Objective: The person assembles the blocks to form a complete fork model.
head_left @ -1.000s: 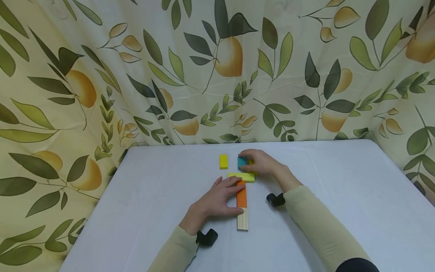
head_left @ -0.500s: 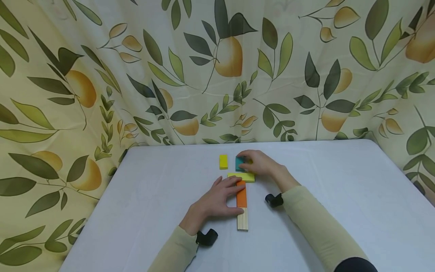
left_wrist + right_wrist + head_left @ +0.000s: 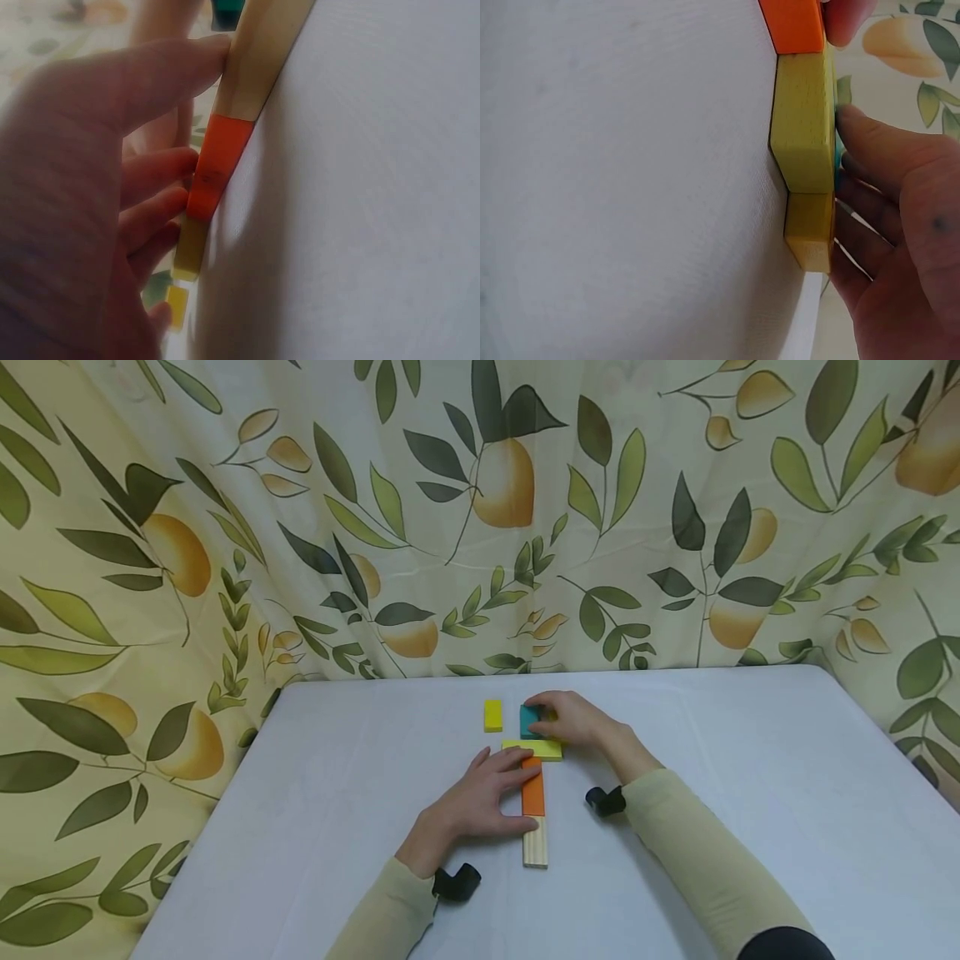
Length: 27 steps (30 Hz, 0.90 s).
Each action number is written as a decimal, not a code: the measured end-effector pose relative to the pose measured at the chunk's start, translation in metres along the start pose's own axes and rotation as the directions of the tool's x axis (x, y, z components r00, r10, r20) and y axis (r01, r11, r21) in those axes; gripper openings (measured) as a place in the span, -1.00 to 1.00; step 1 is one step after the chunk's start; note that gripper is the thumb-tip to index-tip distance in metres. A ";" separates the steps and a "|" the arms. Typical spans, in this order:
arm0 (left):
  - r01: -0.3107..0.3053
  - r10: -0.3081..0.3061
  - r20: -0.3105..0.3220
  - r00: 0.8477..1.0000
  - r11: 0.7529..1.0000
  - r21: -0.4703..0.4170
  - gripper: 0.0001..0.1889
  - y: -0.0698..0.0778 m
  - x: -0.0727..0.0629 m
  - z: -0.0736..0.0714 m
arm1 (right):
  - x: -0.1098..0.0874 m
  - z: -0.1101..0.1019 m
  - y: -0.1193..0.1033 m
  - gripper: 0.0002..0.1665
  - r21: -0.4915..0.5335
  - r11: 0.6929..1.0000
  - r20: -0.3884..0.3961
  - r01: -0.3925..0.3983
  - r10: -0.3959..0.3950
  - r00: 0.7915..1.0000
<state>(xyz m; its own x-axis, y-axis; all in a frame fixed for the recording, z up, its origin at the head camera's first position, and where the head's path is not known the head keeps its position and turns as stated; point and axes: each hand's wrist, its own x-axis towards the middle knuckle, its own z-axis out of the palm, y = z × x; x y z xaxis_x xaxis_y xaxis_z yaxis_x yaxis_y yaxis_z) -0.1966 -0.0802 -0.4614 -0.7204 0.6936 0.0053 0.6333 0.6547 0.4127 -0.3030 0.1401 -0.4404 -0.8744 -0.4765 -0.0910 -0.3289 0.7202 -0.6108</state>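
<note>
My left hand (image 3: 480, 797) rests over a line of wooden blocks with its fingers extended. The index and middle fingertips lie on the orange block (image 3: 533, 797), and the thumb touches the plain wood block (image 3: 536, 852). Across the orange block's far end lies a lime-yellow block (image 3: 542, 751). Beyond that, my right hand (image 3: 579, 720) holds a teal block (image 3: 527, 727) between thumb and fingers. A darker yellow block (image 3: 810, 225) sits beside the teal one, mostly hidden under the right hand in the head view.
A small yellow block (image 3: 492, 716) lies apart, left of the teal block. All of the blocks are on a white-covered table (image 3: 712, 735). A curtain (image 3: 450, 593) with a fruit and leaf print hangs behind the far edge.
My right hand has shifted slightly left with the teal block, then stayed there over the last half second. The left hand keeps its place on the blocks.
</note>
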 end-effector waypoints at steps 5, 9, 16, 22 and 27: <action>0.005 -0.005 0.001 1.000 1.000 0.008 -0.22 0.000 0.000 0.000 | -0.002 0.000 0.000 -0.41 0.003 1.000 0.008 0.011 -0.011 1.000; 0.005 -0.005 -0.001 1.000 1.000 0.012 -0.22 -0.001 0.000 0.000 | -0.003 0.000 -0.001 -0.41 0.007 1.000 0.009 0.012 -0.012 1.000; 0.009 -0.009 -0.001 1.000 1.000 0.008 -0.21 -0.001 0.000 0.001 | -0.004 0.001 -0.002 -0.41 0.000 1.000 0.009 0.012 -0.012 1.000; 0.002 -0.002 0.000 1.000 1.000 0.017 -0.22 0.000 0.000 0.000 | -0.006 0.001 0.000 -0.42 -0.016 1.000 0.001 0.026 -0.026 1.000; 0.005 -0.005 0.001 1.000 1.000 0.020 -0.21 -0.001 0.000 0.000 | -0.007 0.001 0.000 -0.42 -0.022 0.999 -0.007 0.038 -0.039 0.999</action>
<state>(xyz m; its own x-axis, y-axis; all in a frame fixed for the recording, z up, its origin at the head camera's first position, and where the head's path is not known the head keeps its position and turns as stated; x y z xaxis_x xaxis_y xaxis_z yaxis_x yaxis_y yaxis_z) -0.1969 -0.0806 -0.4619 -0.7230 0.6909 0.0020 0.6355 0.6639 0.3942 -0.2967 0.1432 -0.4405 -0.8637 -0.5002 -0.0615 -0.3698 0.7121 -0.5968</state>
